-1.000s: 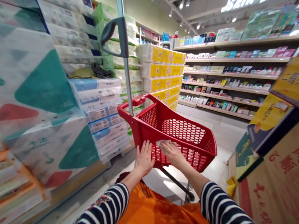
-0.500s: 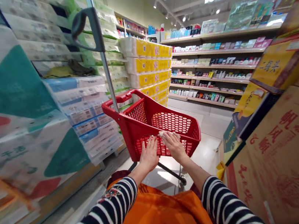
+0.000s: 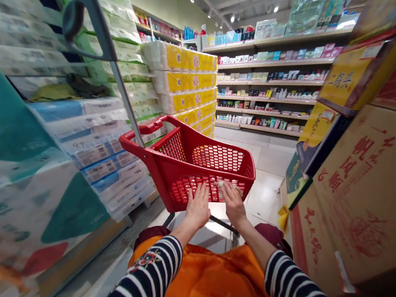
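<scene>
A red plastic shopping basket (image 3: 161, 167) on wheels, with perforated sides and a long pull handle (image 3: 106, 37), stands in front of me. My left hand (image 3: 197, 210) lies open against its near side, fingers stretched out upward. My right hand (image 3: 234, 207) presses a whitish cloth (image 3: 220, 184) to the same perforated side, further right and below the rim. Most of the cloth is hidden under the fingers. No goods show inside the basket from here.
Stacked packs of tissue paper (image 3: 101, 154) line the left. Yellow-and-white packs (image 3: 192, 86) stand behind the basket. Cardboard cartons (image 3: 372, 192) rise close on the right. Shelves of small products (image 3: 267, 97) run across the back. An orange apron (image 3: 222, 289) covers my lap.
My right hand has moved down from near the rim to the perforated side with the cloth. The left hand stays against the side. The view has shifted slightly to the right.
</scene>
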A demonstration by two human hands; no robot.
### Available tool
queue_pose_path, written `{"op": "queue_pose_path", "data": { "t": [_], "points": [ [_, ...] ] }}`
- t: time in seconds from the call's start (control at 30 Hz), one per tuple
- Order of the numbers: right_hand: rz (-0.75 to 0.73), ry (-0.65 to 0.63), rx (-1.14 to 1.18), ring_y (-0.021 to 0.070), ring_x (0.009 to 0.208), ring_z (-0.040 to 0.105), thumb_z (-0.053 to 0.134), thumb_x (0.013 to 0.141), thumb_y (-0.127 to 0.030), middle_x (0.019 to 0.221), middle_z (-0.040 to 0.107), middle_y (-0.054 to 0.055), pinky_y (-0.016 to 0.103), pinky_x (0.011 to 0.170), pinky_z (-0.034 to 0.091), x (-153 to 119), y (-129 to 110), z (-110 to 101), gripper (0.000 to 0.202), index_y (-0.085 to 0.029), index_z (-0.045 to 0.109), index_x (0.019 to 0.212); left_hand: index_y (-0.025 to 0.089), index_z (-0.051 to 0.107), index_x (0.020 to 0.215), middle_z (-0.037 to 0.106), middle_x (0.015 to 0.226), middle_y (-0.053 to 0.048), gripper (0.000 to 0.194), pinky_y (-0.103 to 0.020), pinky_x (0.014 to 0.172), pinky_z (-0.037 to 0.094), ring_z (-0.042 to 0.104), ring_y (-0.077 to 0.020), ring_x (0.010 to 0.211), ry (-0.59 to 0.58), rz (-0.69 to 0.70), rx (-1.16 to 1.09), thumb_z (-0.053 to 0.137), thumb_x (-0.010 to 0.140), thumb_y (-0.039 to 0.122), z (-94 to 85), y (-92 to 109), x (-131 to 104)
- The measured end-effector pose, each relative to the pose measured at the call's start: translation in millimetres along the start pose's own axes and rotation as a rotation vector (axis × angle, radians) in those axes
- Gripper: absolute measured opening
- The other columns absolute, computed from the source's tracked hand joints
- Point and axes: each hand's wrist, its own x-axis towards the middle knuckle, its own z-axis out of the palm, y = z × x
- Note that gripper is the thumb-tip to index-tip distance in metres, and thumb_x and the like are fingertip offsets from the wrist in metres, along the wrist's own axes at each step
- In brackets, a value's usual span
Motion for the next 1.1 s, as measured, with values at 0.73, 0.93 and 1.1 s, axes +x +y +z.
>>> {"op": "queue_pose_path", "data": {
  "t": [0.73,0.93,1.1],
  "points": [
    [0.196,0.181,-0.003,0.0227,0.134,0.027,0.034,0.087,-0.008,0.136,0.046,0.014,0.046,0.106,0.031,1.3,27.0,-20.8,0.046,-0.012,0.047,0.131,0.009,0.019,0.143,0.011,0.153,-0.011,0.073,-0.053,0.112,0.009,0.003,-0.0245,0.14,0.001,0.131,0.067,0.044,0.078,0.029,-11.4,25.2,10.7],
    [0.064,-0.044,0.0,0.0222,0.13,0.035,0.034,0.086,-0.005,0.132,0.051,0.013,0.045,0.105,0.032,-4.8,5.5,8.8,0.046,-0.014,0.052,0.127,0.009,0.019,0.143,0.009,0.153,-0.011,0.073,-0.053,0.112,0.009,0.004,-0.0245,0.14,-0.016,0.097,0.068,0.043,0.077,0.027,-10.4,20.6,10.4],
    [0.02,-0.275,-0.041,0.0232,0.125,0.042,0.041,0.083,-0.006,0.13,0.053,0.012,0.044,0.104,0.032,-38.2,-12.1,26.0,0.047,-0.016,0.052,0.128,0.006,0.022,0.142,0.013,0.152,-0.013,0.069,-0.053,0.112,0.01,0.007,-0.0256,0.14,-0.04,0.072,0.077,0.041,0.078,0.026,-4.6,7.1,2.4]
  ]
}}
